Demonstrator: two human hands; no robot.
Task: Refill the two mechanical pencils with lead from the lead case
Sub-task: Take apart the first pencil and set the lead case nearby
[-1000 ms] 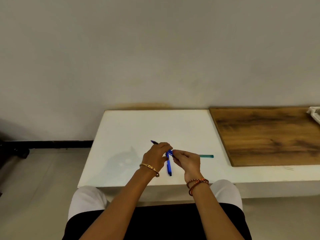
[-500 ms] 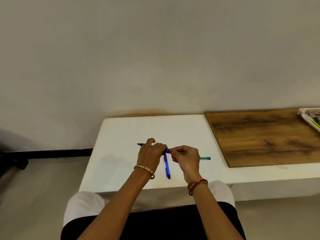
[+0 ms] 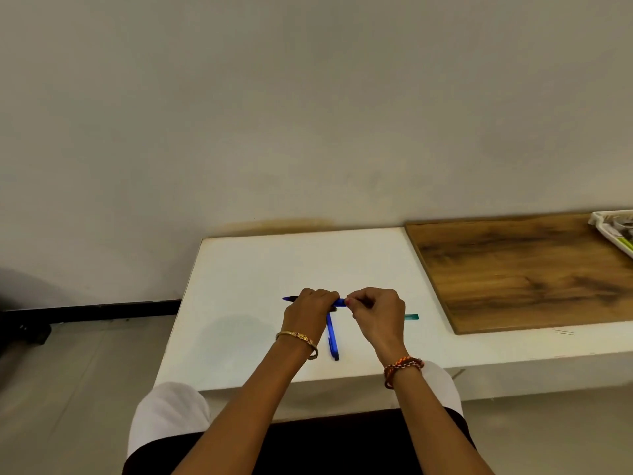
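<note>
Left hand (image 3: pixel 313 308) grips a blue pencil (image 3: pixel 339 302), right hand (image 3: pixel 375 311) pinches its end; spare pencil (image 3: pixel 332 337) on table (image 3: pixel 239 303). Any branding's too small to read.

Two hands are in view: a left hand (image 3: pixel 310 308) and a right hand (image 3: pixel 375 311), each wearing one bracelet, a gold bangle (image 3: pixel 297 339) on the left wrist and a braided orange band (image 3: pixel 403 366) on the right. There are two blue mechanical pencils, one held pencil (image 3: pixel 339 302) between the hands and one lying pencil (image 3: pixel 332 337) on the white table (image 3: pixel 239 303). One teal lead case (image 3: pixel 411 316), one wooden board (image 3: pixel 527 269) and one white tray (image 3: pixel 613 231) complete the count.
</note>
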